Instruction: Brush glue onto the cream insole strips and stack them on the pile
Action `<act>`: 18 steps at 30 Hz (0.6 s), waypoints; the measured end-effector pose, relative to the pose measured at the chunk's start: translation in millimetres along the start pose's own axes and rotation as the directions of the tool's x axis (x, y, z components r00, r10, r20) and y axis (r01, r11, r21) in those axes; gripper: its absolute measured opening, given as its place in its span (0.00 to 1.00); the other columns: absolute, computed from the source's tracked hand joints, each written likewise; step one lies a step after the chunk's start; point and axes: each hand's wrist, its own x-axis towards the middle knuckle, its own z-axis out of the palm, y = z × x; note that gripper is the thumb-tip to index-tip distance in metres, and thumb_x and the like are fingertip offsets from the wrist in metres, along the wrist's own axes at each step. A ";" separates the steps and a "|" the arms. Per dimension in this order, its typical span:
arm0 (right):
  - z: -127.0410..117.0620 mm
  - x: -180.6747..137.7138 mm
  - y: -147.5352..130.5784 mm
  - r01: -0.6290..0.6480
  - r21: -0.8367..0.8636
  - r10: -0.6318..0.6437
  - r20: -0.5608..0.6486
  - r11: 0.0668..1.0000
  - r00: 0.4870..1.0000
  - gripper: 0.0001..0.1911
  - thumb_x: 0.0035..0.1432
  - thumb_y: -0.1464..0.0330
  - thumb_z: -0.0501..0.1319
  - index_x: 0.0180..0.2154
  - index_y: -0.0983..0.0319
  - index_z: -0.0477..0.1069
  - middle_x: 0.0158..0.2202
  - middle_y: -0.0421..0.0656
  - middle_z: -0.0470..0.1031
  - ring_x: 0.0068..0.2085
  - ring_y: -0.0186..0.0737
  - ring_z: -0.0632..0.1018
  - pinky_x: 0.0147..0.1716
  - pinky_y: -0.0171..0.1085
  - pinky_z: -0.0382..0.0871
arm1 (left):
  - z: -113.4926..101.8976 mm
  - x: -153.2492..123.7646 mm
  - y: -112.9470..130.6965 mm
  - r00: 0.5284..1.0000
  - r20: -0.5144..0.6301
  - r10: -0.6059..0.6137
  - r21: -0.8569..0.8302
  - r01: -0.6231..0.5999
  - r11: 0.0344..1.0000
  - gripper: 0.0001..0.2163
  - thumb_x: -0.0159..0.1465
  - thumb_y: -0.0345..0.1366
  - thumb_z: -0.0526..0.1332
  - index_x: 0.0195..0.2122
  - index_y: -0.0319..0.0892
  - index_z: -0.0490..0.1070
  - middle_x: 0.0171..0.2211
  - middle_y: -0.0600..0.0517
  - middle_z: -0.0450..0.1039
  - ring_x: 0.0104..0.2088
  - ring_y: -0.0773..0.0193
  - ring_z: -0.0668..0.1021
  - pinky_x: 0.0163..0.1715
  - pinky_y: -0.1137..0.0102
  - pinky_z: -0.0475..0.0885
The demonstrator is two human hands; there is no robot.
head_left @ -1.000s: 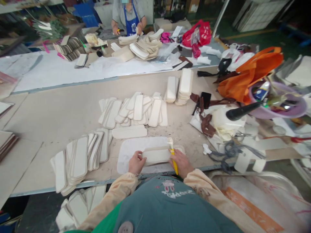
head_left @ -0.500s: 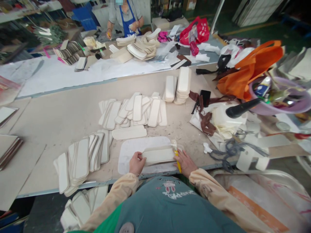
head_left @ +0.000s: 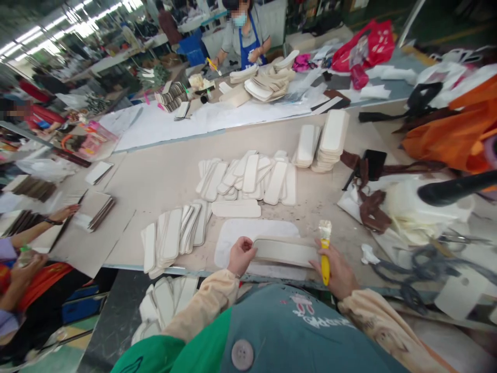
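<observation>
A long, pale, round-cornered strip is held level between my hands, just above a white rounded sheet on the table. My left hand pinches its left end between thumb and fingers. At the right end, my right hand has fingers on the strip and also grips a yellow-handled brush, bristles pointing away from me. Another single strip lies flat beyond the sheet. Fanned strips lie to the left, and an overlapping heap of strips lies farther back.
Two neat stacks of strips stand at the back right. A white jug, brown straps and dark cords crowd the right side. Across the table a co-worker holds a brush; another person's hands are at far left.
My right hand has drawn back from the sheet, lifting the strip's right end and turning the brush more upright. The view has swung left, showing more people.
</observation>
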 end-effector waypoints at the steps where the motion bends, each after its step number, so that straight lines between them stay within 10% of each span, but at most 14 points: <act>1: -0.6 7.0 -5.7 -0.035 0.052 0.035 0.002 0.998 0.999 0.14 0.59 0.65 0.62 0.46 0.57 0.62 0.56 0.51 0.72 0.56 0.49 0.74 0.51 0.48 0.72 | 2.7 -4.3 10.3 0.999 0.034 -0.011 -0.119 0.015 0.993 0.10 0.48 0.34 0.67 0.28 0.42 0.66 0.24 0.57 0.67 0.26 0.69 0.70 0.29 0.73 0.64; 11: -11.6 74.7 -59.6 -0.402 0.578 0.340 0.218 0.710 0.915 0.18 0.49 0.57 0.68 0.37 0.55 0.64 0.37 0.41 0.79 0.33 0.41 0.79 0.32 0.37 0.73 | 28.7 -9.8 141.4 0.991 0.083 0.102 -0.710 -0.013 0.704 0.18 0.43 0.35 0.75 0.31 0.40 0.70 0.26 0.56 0.72 0.26 0.71 0.72 0.28 0.75 0.65; 18: -11.5 86.3 -85.9 -0.579 0.569 0.620 0.147 0.584 0.770 0.23 0.44 0.51 0.69 0.34 0.57 0.64 0.31 0.37 0.75 0.31 0.38 0.75 0.31 0.34 0.69 | 34.3 11.4 157.7 1.000 0.014 0.019 -0.820 0.001 0.573 0.23 0.42 0.40 0.76 0.36 0.37 0.73 0.27 0.52 0.75 0.26 0.67 0.75 0.29 0.72 0.69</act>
